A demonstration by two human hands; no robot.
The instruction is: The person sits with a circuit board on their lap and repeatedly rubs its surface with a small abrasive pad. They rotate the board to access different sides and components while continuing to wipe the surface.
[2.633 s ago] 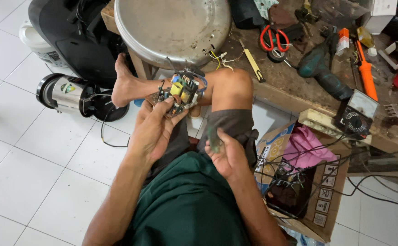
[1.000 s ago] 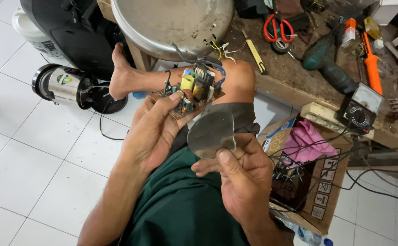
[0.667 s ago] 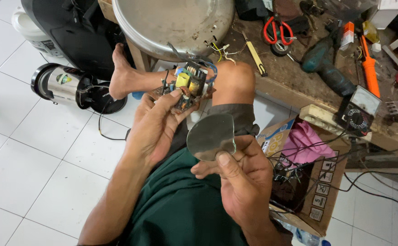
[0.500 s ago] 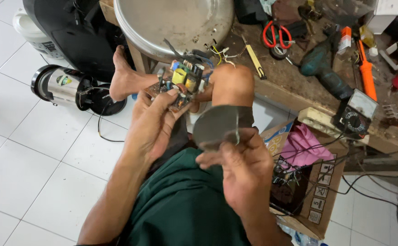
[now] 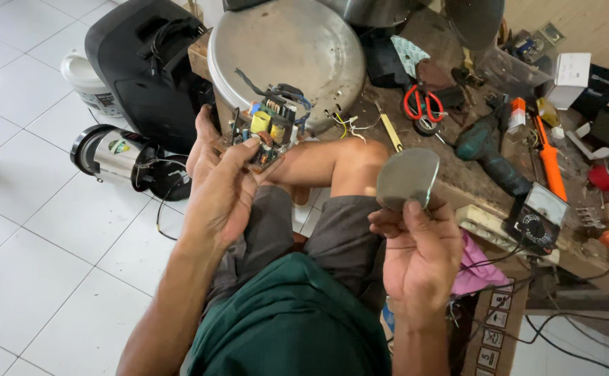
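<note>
While left hand (image 5: 217,184) grips circuit board (image 5: 266,132), right hand (image 5: 419,254) pinches lens (image 5: 407,179)

Brown circuit board (image 5: 266,132) crowded with components, held tilted, round grey lens (image 5: 407,179) upright, pinched at bottom edge

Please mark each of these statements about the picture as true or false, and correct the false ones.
1. The left hand holds a small brown circuit board with yellow and blue parts. True.
2. The right hand is empty. False: it holds a grey round flat disc by its lower edge.
3. The red-handled scissors lie on the white tiled floor. False: they lie on the cluttered wooden workbench.
4. A large round metal pan rests on the workbench behind the circuit board. True.
5. The disc touches the circuit board. False: they are apart.
</note>
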